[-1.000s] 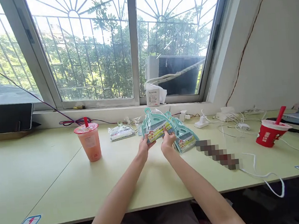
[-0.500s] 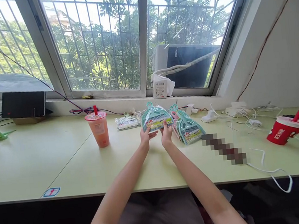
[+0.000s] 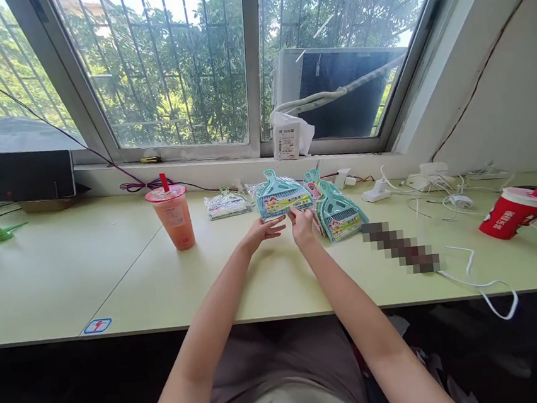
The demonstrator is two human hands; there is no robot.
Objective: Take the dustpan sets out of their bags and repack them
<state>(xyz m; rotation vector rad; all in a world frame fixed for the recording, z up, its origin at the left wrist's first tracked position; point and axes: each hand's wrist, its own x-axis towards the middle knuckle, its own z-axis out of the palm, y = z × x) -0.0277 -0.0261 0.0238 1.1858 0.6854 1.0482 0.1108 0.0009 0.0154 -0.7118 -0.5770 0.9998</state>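
A teal mini dustpan and brush set (image 3: 283,195) in a clear wrapper is tilted up above the table, its printed label facing me. My right hand (image 3: 302,225) pinches its lower edge, thumb on the front. Just below the set's lower left edge is my left hand (image 3: 265,229), fingers stretched out and apart; whether its fingertips touch the wrapper I cannot tell. Right beside lies another teal wrapped dustpan set (image 3: 340,213), overlapping a pink one (image 3: 314,191) that is mostly hidden. Behind to the left, a pale wrapped dustpan set (image 3: 227,204) lies flat.
An orange drink cup (image 3: 174,220) stands on the pale green table (image 3: 114,273) at left. At right are a red cup (image 3: 511,213), tangled white cables (image 3: 438,185) and a pixelated object (image 3: 401,249). A dark tablet (image 3: 33,176) leans by the window.
My left hand has let go of the dustpan set's left side and its fingers have spread below it. My right hand still grips it. The camera view has tilted down.
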